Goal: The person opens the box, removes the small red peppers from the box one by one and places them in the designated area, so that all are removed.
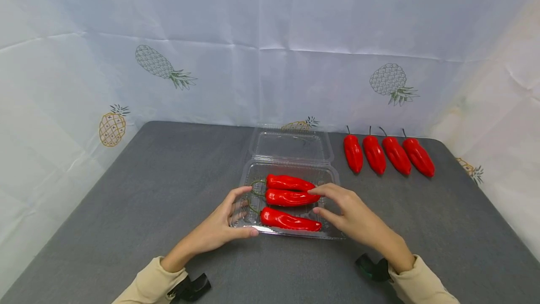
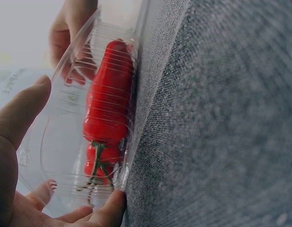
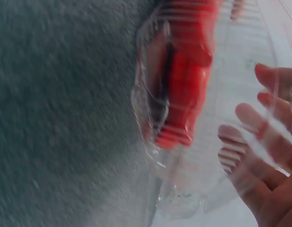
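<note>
A clear plastic clamshell container (image 1: 295, 165) sits with its lid (image 1: 291, 147) folded back. Three red peppers (image 1: 291, 219) with green stems lie crosswise inside, two close together and one nearer the front. My left hand (image 1: 217, 226) holds the container's left end, thumb at the near corner and fingers along the side wall; the left wrist view shows those fingers around the stem end. My right hand (image 1: 350, 212) is over the right end, thumb and fingers apart, its index fingertip overlapping the tip of the middle pepper (image 1: 291, 197). Motion blurs the right wrist view.
Several more red peppers (image 1: 395, 155) lie in a row at the back right of the grey table (image 1: 177, 168), stems pointing away. A white curtain (image 1: 253, 13) with pineapple prints hangs behind the table and along its sides.
</note>
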A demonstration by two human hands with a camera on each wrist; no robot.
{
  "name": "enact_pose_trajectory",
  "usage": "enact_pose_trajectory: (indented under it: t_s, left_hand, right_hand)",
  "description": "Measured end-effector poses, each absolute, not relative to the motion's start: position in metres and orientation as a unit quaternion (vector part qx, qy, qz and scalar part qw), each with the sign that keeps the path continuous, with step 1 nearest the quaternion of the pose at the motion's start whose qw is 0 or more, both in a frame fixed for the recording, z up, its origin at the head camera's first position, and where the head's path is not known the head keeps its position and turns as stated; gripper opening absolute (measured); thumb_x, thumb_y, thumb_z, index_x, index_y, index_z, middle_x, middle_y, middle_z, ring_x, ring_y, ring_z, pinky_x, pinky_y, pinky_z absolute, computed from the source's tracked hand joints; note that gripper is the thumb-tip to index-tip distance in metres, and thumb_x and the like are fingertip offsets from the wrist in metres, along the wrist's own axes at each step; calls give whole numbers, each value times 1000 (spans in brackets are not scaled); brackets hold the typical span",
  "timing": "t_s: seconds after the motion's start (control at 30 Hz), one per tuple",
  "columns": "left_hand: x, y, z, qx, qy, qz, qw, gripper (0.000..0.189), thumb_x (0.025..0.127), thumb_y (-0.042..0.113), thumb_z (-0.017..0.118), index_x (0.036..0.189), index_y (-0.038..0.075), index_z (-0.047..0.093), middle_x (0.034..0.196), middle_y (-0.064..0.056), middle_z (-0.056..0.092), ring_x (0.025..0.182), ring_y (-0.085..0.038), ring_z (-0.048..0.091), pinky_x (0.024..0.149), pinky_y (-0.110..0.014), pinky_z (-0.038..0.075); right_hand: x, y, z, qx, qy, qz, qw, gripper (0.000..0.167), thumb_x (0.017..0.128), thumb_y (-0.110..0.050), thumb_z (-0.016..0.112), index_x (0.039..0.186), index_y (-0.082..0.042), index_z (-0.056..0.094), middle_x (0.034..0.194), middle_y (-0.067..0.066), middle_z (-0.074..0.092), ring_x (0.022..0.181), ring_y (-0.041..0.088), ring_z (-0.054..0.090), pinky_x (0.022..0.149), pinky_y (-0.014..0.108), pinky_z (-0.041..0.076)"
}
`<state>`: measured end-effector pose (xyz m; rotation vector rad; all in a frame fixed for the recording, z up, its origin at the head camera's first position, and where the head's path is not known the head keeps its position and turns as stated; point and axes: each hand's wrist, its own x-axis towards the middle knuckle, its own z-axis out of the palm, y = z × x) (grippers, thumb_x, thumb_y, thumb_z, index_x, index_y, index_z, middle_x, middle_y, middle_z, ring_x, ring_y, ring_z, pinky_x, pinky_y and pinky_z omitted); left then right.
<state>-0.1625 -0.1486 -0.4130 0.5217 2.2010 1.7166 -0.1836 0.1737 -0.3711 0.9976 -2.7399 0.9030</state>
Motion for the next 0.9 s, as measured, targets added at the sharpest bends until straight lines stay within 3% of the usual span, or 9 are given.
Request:
enact_pose_trajectory:
  t_s: [0.63, 0.9]
  left_hand:
    - [-162, -148, -414, 193, 767, 595, 142, 88, 85, 19, 79, 152, 10, 22, 163, -14, 20, 147, -42, 30, 116, -55, 37]
    - [-162, -148, -412, 181, 766, 598, 151, 91, 84, 18, 80, 153, 14, 21, 164, -11, 19, 148, -38, 30, 117, -53, 37]
  right_hand:
    - [-184, 155, -380, 331, -901, 281, -11, 40, 90, -21, 73, 129, -14, 64, 129, -3, 65, 120, 18, 61, 99, 43, 55]
    - [-186, 149, -379, 339, -896, 285, -30, 41, 92, -24, 72, 131, -16, 63, 131, -5, 64, 122, 17, 60, 102, 45, 54]
